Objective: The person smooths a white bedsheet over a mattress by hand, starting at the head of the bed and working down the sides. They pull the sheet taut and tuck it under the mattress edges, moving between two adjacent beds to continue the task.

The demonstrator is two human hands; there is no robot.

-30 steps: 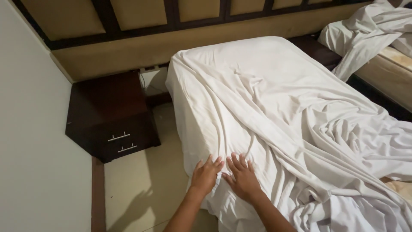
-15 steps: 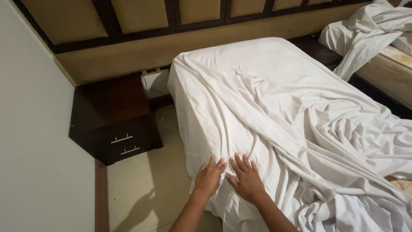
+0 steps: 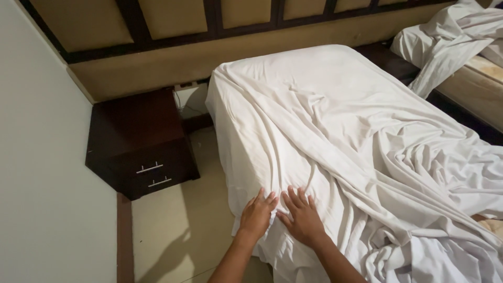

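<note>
A wrinkled white sheet [image 3: 335, 131] lies draped over a single bed and hangs down its near side. My left hand [image 3: 258, 214] rests flat on the hanging edge of the sheet, fingers spread. Right beside it, my right hand [image 3: 301, 216] presses flat on the same fold, fingers apart, almost touching the left. Neither hand holds a bunch of cloth; both lie palm down on the fabric.
A dark wooden nightstand [image 3: 139, 144] with two drawers stands left of the bed against the padded headboard wall [image 3: 173, 57]. Beige tiled floor [image 3: 178, 230] runs between nightstand and bed. A second bed with a crumpled white sheet [image 3: 450, 42] is at upper right.
The view has shifted slightly, and both hands stay pressed on the hanging sheet in nearly the same spot.
</note>
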